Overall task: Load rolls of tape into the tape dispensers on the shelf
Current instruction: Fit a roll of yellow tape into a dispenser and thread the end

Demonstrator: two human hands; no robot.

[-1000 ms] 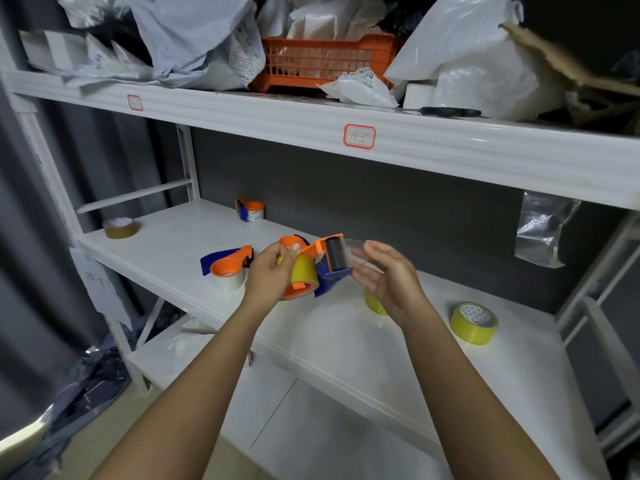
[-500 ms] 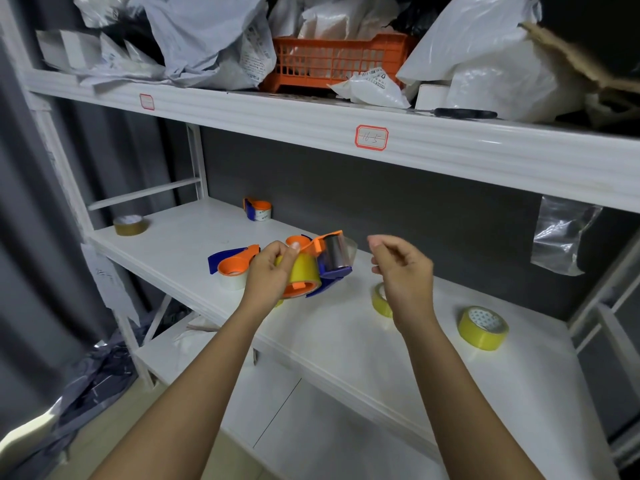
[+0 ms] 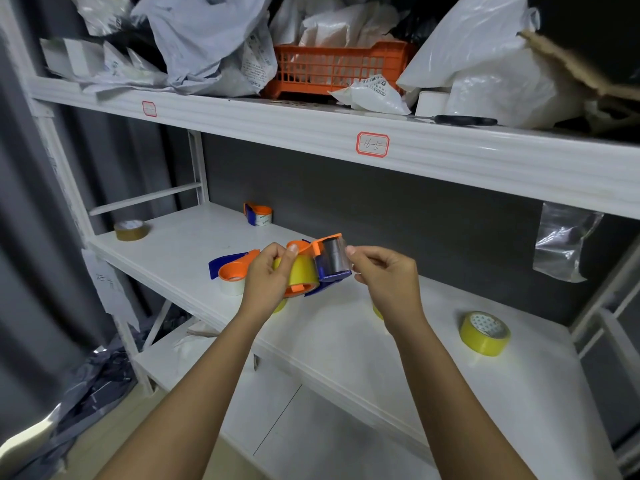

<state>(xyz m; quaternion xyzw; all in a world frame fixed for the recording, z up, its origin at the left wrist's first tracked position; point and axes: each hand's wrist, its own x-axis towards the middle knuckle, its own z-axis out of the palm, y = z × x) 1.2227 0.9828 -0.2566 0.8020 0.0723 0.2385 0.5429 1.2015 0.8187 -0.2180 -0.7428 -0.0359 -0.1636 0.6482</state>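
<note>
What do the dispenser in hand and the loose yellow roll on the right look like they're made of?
Dispenser: apparently hard moulded plastic, glossy orange and blue, with a grey roller that could be metal or rubber. Yellow roll: glossy plastic-film tape, seemingly on a printed cardboard core.

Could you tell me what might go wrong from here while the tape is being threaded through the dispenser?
The left hand alone grips the dispenser in mid-air, so a hard pull could twist it loose. The right hand pinches at the roller end, where the clear tape might stick to fingers or fold on itself. The yellow roll lies near the shelf edge, where an elbow might knock it off.
</note>
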